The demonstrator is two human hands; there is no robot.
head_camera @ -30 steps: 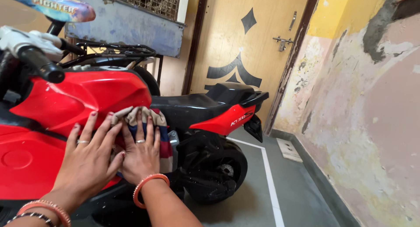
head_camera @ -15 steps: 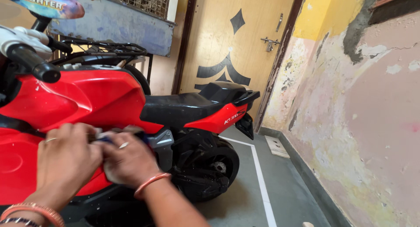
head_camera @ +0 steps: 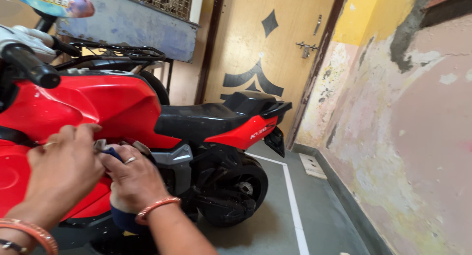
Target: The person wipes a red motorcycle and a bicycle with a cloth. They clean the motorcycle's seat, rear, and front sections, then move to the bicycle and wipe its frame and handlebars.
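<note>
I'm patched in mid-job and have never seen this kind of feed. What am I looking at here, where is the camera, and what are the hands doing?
The camera sits on a person's head, looking down at their own bare hands. The left hand and right hand are curled together around a bunched cloth, pressed against the red side panel of a child's ride-on motorcycle. The bike stands on a grey floor, beside a peeling wall and before a closed wooden door.

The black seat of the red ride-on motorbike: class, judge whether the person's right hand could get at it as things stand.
Probably yes. The right hand is bunched on a cloth against the red side panel, just below and in front of the black seat. Nothing lies on the seat or between it and the hand, though the hand is occupied with the cloth.
</note>
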